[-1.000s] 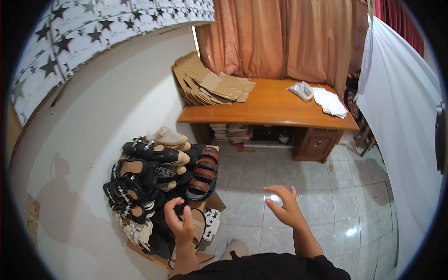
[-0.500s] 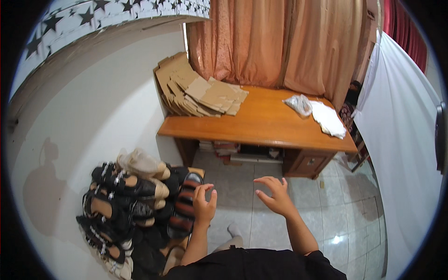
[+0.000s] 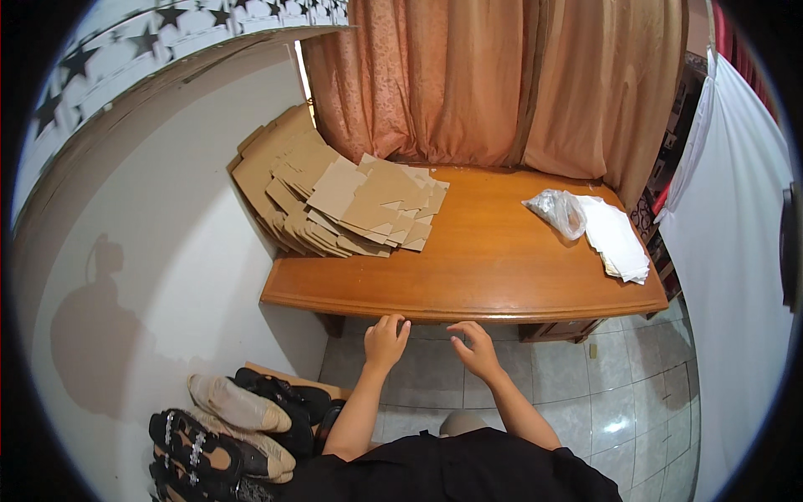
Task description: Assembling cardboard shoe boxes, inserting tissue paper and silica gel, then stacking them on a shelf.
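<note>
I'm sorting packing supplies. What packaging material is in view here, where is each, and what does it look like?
Flat cardboard blanks: brown, unfolded, stacked at the desk's back left against the wall.
Plastic bag: crumpled, clear-grey, desk's right side.
White sheets: flat pile beside the bag.
Both hands, left hand and right hand, empty near the front edge.

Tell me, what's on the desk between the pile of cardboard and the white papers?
In the head view, mostly bare desk lies between the cardboard pile and the white papers. Only a crumpled clear plastic bag sits there, against the papers.

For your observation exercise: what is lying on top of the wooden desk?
On the wooden desk lie flat cardboard pieces, a crumpled plastic bag and stacked white sheets. Whatever lies beneath those piles is covered.
</note>
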`<state>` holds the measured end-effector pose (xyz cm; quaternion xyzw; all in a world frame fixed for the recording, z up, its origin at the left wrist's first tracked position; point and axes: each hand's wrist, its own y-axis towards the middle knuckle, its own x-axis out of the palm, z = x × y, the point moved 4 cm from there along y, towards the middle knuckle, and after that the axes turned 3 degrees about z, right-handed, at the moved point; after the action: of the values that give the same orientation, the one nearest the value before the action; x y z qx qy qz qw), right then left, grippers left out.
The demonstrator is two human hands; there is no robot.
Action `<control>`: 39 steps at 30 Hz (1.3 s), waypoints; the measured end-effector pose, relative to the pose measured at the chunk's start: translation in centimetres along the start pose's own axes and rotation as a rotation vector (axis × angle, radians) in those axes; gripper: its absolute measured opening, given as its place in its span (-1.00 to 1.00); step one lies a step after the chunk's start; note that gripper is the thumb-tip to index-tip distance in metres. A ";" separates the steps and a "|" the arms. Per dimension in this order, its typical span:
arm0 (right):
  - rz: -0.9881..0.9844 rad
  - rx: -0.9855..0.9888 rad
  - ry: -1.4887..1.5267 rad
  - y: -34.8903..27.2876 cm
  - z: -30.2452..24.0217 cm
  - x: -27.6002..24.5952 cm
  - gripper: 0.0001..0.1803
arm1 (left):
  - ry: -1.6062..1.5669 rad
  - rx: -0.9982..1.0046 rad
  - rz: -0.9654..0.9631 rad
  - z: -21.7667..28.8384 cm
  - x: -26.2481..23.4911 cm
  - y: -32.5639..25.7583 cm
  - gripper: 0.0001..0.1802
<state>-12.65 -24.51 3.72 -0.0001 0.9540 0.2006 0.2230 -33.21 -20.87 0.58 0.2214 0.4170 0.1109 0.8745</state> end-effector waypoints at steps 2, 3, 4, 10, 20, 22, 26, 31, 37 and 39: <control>0.046 0.006 -0.011 1.9 3.6 1.1 -0.79 | 0.057 -0.015 -0.030 -2.6 3.2 2.2 -0.76; 0.040 0.051 -0.030 2.9 5.3 1.8 -0.78 | 0.095 -0.003 -0.039 -3.6 4.2 3.5 -0.77; 0.033 0.094 -0.049 4.2 7.0 2.3 -0.77 | 0.134 0.009 -0.045 -4.6 5.1 4.9 -0.79; -0.067 0.067 0.046 13.7 12.6 6.8 -0.77 | 0.268 0.021 0.023 -9.3 8.1 15.4 -0.85; -0.221 -0.007 0.097 28.5 15.9 11.9 -0.76 | 0.396 0.238 -0.441 -16.5 13.5 31.5 -0.52; -0.225 0.025 0.131 29.2 16.1 12.1 -0.76 | 0.460 0.290 -0.486 -17.1 14.7 32.2 -0.45; -0.207 0.043 0.103 30.7 17.7 11.1 -0.76 | 0.578 0.311 -0.763 -16.9 16.4 33.6 -0.30; -0.118 0.215 0.104 29.8 19.8 9.0 -0.77 | 0.481 0.382 -0.810 -19.4 17.3 32.7 -0.38; -0.059 0.350 0.113 28.1 20.5 7.9 -0.79 | -0.019 0.507 -0.286 -18.4 15.2 33.1 -0.93; -0.058 0.354 0.112 27.9 20.4 8.0 -0.79 | 0.017 0.432 -0.030 -17.7 13.2 34.2 -0.93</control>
<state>-13.64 9.67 -5.74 0.0006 0.9849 0.0229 0.1717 -38.99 19.37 -1.77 0.3964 0.4419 0.0080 0.8047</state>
